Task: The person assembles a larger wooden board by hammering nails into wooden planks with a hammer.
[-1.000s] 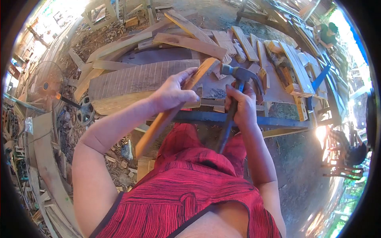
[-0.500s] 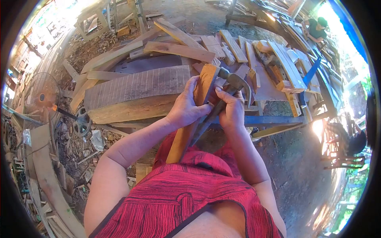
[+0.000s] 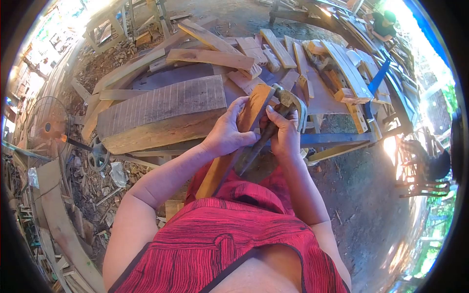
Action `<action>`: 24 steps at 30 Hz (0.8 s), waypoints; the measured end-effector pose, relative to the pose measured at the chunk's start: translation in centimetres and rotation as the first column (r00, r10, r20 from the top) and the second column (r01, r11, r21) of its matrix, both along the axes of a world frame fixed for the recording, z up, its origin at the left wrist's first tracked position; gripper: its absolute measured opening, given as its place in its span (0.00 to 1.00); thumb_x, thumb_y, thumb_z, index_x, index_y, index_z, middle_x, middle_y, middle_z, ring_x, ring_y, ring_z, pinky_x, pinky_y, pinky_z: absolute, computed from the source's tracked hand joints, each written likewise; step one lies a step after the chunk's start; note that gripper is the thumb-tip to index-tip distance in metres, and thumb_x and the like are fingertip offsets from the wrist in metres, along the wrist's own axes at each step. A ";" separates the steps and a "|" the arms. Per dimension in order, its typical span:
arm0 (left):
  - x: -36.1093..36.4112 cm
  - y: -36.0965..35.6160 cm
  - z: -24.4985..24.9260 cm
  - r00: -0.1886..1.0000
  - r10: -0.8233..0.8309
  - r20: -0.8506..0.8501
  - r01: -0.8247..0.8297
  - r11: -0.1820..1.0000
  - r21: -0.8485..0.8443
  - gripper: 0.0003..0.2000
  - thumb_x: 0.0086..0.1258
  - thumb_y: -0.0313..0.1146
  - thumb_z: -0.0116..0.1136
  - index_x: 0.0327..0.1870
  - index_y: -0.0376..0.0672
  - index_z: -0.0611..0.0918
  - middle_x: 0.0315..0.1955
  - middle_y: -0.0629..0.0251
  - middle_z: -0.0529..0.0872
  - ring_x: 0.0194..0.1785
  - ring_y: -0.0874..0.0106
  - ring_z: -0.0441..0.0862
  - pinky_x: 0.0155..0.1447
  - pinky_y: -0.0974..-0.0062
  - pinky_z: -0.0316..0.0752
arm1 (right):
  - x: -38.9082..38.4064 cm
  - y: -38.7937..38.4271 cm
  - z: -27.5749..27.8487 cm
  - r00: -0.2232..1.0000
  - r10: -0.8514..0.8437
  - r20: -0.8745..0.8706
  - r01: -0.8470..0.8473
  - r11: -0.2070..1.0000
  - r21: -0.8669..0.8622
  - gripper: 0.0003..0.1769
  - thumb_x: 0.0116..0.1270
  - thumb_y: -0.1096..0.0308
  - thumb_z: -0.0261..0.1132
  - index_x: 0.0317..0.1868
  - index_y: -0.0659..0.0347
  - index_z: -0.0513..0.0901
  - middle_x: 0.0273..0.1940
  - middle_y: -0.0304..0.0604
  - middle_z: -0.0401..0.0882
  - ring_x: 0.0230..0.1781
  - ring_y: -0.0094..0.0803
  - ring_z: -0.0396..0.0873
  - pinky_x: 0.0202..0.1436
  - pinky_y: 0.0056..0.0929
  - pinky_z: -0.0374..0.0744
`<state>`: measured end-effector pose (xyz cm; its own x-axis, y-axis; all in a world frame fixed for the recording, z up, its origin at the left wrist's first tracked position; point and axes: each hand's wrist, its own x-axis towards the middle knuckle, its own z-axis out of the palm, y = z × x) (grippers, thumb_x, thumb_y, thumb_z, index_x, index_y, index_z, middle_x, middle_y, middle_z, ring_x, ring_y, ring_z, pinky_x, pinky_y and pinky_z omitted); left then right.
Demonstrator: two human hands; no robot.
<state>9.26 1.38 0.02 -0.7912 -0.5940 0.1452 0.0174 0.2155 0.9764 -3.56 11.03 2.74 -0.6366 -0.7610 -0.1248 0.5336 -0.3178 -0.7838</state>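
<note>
My left hand (image 3: 223, 134) is closed around a long, narrow piece of wood (image 3: 215, 177), which slants up from my lap toward the bench. Close beside its upper end, my right hand (image 3: 285, 136) grips a claw hammer (image 3: 287, 99) high on the handle, just below the head. The hammer's face is right at the edge of the wood, and its curved claw points right. Its dark handle runs down between my two hands toward my lap. Behind my left wrist lies a thick timber block (image 3: 166, 110) with a striped upper face.
Loose boards (image 3: 212, 57) and cut pieces crowd the bench ahead. A blue handsaw (image 3: 379, 77) stands at the right among planks. To the left is a fan (image 3: 49, 124) above scattered wood scraps. Another person (image 3: 383, 28) is at the far upper right.
The hammer has tilted a little, its claw turning more upright beside the wood. Both hands keep their grips. The whole view has shifted slightly, moving the bench left and up.
</note>
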 end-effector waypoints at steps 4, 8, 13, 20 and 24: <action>0.6 0.7 1.5 0.990 -0.012 0.144 0.006 0.999 0.041 0.45 0.52 0.26 0.70 0.73 0.42 0.56 0.52 0.58 0.77 0.54 0.72 0.76 0.59 0.74 0.73 | -0.8 0.1 -1.2 0.999 0.046 -0.028 -0.047 0.998 -0.039 0.14 0.60 0.79 0.67 0.44 0.58 0.74 0.32 0.38 0.77 0.29 0.29 0.76 0.35 0.29 0.76; 0.8 0.8 2.7 0.986 0.037 0.163 -0.026 0.998 -0.065 0.46 0.49 0.30 0.73 0.72 0.42 0.60 0.54 0.57 0.77 0.57 0.70 0.76 0.62 0.73 0.70 | -0.7 0.4 -0.6 0.998 0.019 -0.064 -0.021 0.999 -0.029 0.14 0.58 0.79 0.68 0.44 0.60 0.76 0.32 0.38 0.78 0.26 0.29 0.76 0.30 0.27 0.75; 0.8 -0.3 3.5 0.972 0.134 0.191 -0.061 0.937 -0.345 0.46 0.46 0.36 0.76 0.70 0.39 0.64 0.59 0.52 0.77 0.62 0.62 0.75 0.67 0.68 0.68 | -1.0 0.7 -0.8 0.991 -0.006 -0.133 0.002 0.999 -0.034 0.12 0.58 0.80 0.66 0.41 0.59 0.75 0.30 0.39 0.76 0.24 0.29 0.74 0.30 0.29 0.75; 2.2 -1.5 2.7 0.942 0.267 0.201 -0.118 0.829 -0.547 0.44 0.50 0.36 0.74 0.70 0.36 0.64 0.56 0.49 0.79 0.60 0.61 0.78 0.64 0.66 0.71 | -2.4 0.8 0.1 0.943 -0.084 -0.323 0.076 0.996 -0.037 0.08 0.59 0.78 0.65 0.36 0.59 0.74 0.25 0.40 0.76 0.22 0.27 0.74 0.26 0.24 0.72; 2.3 -1.5 4.3 0.998 -0.069 0.016 0.060 0.946 0.317 0.42 0.53 0.34 0.72 0.70 0.35 0.63 0.48 0.55 0.81 0.48 0.70 0.81 0.55 0.73 0.76 | -4.4 -0.4 0.2 0.907 -0.013 -0.422 0.100 0.977 0.186 0.11 0.59 0.75 0.67 0.41 0.62 0.76 0.27 0.40 0.78 0.22 0.26 0.77 0.24 0.25 0.74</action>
<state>11.57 -0.09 4.36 -0.8303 -0.5537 -0.0633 -0.0053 -0.1056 0.9944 -7.98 10.61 2.92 -0.7045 -0.7095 0.0162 0.1309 -0.1523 -0.9796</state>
